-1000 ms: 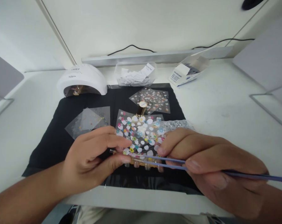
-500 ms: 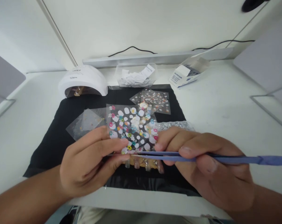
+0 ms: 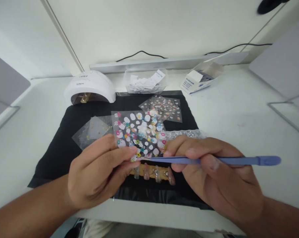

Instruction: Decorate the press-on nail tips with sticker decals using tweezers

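Between the thumb and fingers of my left hand (image 3: 99, 175) is the lower left corner of a clear nail sticker sheet (image 3: 139, 132), printed with white and bright-coloured shapes. My right hand (image 3: 221, 178) grips blue tweezers (image 3: 228, 161), their tips at the sheet's lower edge close to my left fingertips. Some right fingers lie near the sheet's lower right corner; whether they touch it I cannot tell. Below the sheet, a wooden strip (image 3: 151, 173) carries several clear and pinkish false nails. Whether anything sits between the tweezer tips is too small to see.
On the black mat (image 3: 57, 138) lie more sticker sheets (image 3: 168, 109), a gold-flecked clear sheet (image 3: 93, 129) and a clear case (image 3: 186, 133). Behind stand a white nail lamp (image 3: 90, 84) with something inside, a plastic tub of white packets (image 3: 145, 81) and an alcohol pad box (image 3: 201, 77).
The tweezers have shifted left and slightly up, and their arms, parted before, are now pressed together. My right hand moved with them. My left hand still holds the sheet.
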Action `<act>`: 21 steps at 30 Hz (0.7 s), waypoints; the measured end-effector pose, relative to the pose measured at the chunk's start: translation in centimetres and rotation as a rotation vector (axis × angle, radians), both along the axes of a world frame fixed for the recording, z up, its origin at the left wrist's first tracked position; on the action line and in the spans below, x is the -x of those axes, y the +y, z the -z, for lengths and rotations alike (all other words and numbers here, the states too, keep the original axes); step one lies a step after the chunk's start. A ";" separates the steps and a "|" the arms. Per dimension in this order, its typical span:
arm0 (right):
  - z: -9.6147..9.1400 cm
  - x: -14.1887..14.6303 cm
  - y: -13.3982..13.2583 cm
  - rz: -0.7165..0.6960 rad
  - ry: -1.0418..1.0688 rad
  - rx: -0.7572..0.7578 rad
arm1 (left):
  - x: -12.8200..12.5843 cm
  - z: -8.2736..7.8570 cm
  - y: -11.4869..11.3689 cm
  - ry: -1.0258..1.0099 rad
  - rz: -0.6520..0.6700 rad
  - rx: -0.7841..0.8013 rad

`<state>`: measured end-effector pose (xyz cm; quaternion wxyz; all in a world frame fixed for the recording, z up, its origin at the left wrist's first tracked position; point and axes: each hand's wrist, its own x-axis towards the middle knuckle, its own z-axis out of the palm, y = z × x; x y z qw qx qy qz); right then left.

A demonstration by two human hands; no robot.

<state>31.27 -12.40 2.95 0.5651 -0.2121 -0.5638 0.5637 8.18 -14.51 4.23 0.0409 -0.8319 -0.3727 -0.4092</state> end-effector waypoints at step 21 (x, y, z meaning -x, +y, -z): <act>0.5 0.0 0.0 0.010 0.010 0.065 | -0.3 0.2 0.1 0.026 0.000 -0.027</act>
